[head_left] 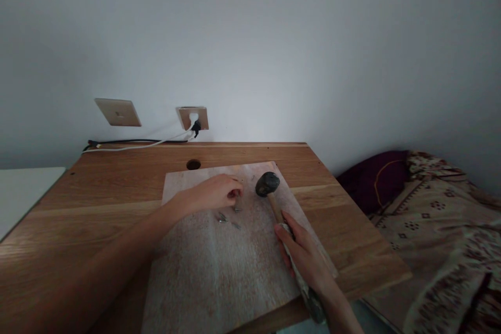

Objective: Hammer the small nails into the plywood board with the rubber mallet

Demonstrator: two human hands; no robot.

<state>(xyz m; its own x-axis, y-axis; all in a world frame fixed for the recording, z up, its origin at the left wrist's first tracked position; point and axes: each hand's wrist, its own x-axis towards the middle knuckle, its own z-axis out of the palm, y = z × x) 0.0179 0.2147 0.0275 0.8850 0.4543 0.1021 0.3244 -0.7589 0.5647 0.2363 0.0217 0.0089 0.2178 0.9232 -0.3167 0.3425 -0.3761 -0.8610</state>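
A pale board (211, 266) lies on a wooden desk (97, 198). My left hand (215, 193) rests on the board with fingertips pinched on a small nail (237, 203) standing upright. A couple of loose nails (227, 219) lie just below it. My right hand (303, 255) lies over the wooden handle of a hammer (268, 183), whose dark head rests on the board to the right of my left fingertips. The hand's fingers lie along the handle, wrapped round it.
A round cable hole (193, 165) is in the desk behind the board. A wall socket (192, 118) with a plug and white cable sits above the desk's back edge. A bed with patterned cover (438, 229) stands to the right.
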